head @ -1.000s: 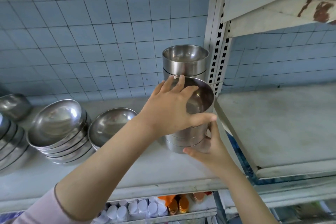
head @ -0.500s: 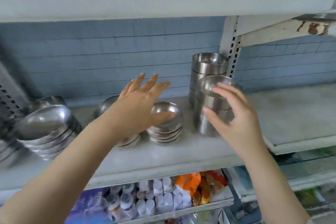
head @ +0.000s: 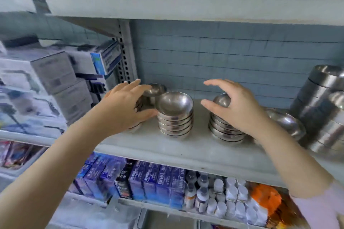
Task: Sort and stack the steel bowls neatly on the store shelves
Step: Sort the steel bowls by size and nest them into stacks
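A: Head view, hands?
B: Left hand (head: 122,108) spread, fingers over the far-left bowl stack (head: 151,92), thumb by the middle bowl stack (head: 175,115). Right hand (head: 240,109) curled wide above the right bowl stack (head: 224,130), nothing gripped.
A: Where's the rest?
B: All on the shelf (head: 186,150); tall steel containers (head: 323,109) at 3 o'clock, blurry.

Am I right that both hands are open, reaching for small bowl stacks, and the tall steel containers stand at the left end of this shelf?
Not quite. The head view shows the tall steel containers at the right end of the shelf, not the left. The rest holds: left hand and right hand are open at the small bowl stacks.
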`<action>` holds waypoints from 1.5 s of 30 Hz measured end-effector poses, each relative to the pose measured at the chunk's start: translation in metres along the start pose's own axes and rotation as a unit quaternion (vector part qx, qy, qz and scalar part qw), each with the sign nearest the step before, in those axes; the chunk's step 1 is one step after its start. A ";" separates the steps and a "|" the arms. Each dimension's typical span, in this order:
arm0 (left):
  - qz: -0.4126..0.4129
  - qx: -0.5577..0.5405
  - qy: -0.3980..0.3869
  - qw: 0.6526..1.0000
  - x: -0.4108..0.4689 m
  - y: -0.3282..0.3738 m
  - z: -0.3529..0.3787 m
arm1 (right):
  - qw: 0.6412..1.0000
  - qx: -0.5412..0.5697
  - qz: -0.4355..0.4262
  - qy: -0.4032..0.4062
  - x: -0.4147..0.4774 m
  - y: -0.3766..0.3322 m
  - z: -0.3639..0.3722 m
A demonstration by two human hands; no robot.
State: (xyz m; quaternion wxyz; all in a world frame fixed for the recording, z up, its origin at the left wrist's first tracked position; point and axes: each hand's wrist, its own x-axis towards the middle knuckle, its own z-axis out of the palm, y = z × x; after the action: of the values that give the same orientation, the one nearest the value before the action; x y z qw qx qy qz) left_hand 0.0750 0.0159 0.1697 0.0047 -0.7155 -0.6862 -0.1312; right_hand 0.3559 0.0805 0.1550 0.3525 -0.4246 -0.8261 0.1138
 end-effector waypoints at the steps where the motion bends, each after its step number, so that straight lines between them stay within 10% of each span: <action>1: -0.009 -0.006 0.001 1.000 0.003 -0.011 -0.001 | 1.000 0.009 0.003 -0.026 0.015 -0.002 0.008; 20: -0.068 -0.053 -0.132 0.987 0.106 -0.142 0.056 | 0.899 -0.087 0.082 -0.420 0.260 0.044 0.205; 37: -0.046 -0.054 -0.165 0.984 0.106 -0.144 0.057 | 0.913 -0.077 0.167 -0.363 0.267 0.035 0.225; 45: -0.004 -0.095 -0.105 0.990 0.104 -0.137 0.030 | 0.970 0.027 0.178 -0.164 0.210 -0.013 0.104</action>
State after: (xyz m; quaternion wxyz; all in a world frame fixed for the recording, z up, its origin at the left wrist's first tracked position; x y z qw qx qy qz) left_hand -0.0521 0.1319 0.1368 -0.1361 -0.7195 -0.6703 -0.1200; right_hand 0.1954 0.2483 0.1878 0.1975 -0.5307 -0.7804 0.2653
